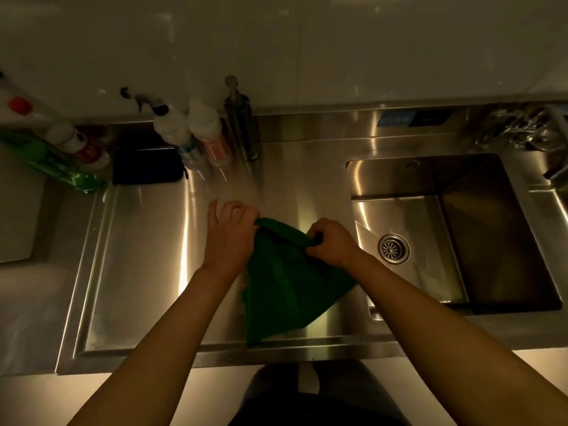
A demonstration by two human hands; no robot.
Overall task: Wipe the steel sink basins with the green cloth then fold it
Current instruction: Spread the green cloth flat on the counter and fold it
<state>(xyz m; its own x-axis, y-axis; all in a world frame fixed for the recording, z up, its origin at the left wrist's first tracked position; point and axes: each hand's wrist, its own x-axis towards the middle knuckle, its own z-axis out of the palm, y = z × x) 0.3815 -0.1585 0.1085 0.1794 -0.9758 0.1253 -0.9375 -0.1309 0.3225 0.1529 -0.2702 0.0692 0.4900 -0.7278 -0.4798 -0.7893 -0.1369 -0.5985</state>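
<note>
Green cloth (285, 281) held up by both hands, left of the sink basin (455, 235).
Left hand (229, 233) and right hand (330, 242) each pinch one top corner; it hangs over the steel table (138, 256).

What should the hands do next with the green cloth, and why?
Probably lower the green cloth flat onto the steel counter for the first fold. Left hand and right hand each pinch a top corner, and the cloth hangs loose between them, beside the sink basin, not yet folded.

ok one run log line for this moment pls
phase: folding | left hand: pinching green cloth corner | right hand: gripping other corner | cloth: hanging over steel drainboard
</note>
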